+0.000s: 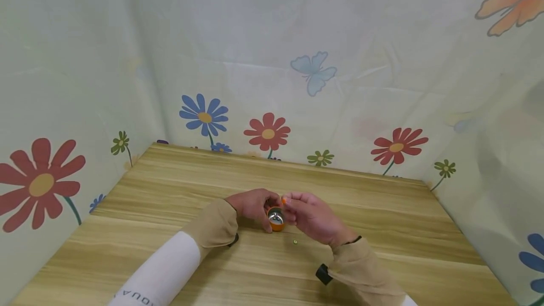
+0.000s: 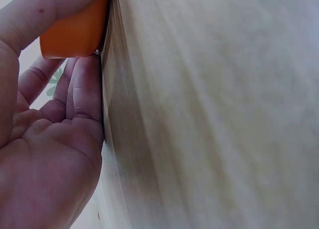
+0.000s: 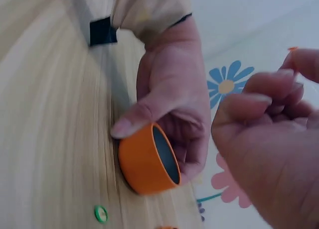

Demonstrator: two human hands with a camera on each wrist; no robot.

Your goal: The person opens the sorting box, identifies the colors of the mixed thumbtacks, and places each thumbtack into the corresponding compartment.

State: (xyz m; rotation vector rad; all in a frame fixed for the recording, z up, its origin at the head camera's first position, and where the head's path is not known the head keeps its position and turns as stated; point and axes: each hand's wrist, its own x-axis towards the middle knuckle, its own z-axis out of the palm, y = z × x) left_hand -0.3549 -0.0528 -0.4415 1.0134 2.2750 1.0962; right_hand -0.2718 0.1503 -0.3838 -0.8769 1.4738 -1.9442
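Observation:
A small orange cup with a shiny metal inside stands on the wooden table. My left hand holds it from the side, thumb in front and fingers behind, down at the tabletop. Small round shapes show in the cup's bottom in the head view. Just right of the rim is my right hand, raised, pinching a tiny orange piece between thumb and fingertip; its exact kind I cannot tell. In the left wrist view the cup's orange wall lies against my left fingers.
A little green ring lies on the table near the cup, below my right hand. Another orange thing peeks in at the bottom edge of the right wrist view. A curtain printed with flowers and butterflies encloses the table.

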